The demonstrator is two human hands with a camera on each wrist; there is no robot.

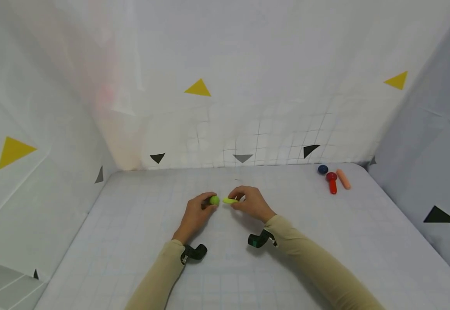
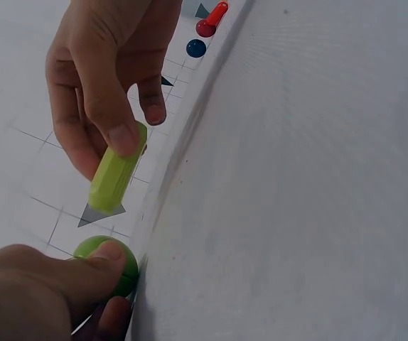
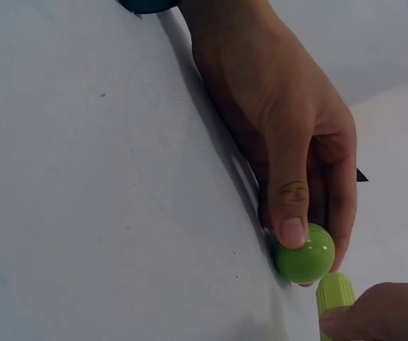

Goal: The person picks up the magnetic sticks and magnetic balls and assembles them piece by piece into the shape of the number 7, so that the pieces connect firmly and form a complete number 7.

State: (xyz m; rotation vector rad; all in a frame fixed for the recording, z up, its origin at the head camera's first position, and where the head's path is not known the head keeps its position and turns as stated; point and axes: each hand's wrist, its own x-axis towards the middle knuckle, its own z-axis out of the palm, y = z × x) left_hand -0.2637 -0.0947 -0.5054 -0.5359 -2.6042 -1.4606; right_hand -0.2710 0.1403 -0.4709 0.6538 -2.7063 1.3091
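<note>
My left hand [image 1: 196, 216] pinches a shiny green ball [image 3: 308, 261] between thumb and fingers, low over the white table. A seam line runs round the ball. Facing it, my right hand [image 1: 252, 203] holds a short yellow-green ridged stick [image 2: 116, 174] near one end. The stick's free end points at the ball, with a small gap between them in the head view.
At the table's back right lie a dark blue ball [image 1: 323, 169], a red ball [image 1: 331, 176] with a red stick [image 1: 333, 187] against it, and a salmon-coloured stick [image 1: 343, 179]. White sheet walls with yellow and black triangles surround the white table [image 1: 364, 241].
</note>
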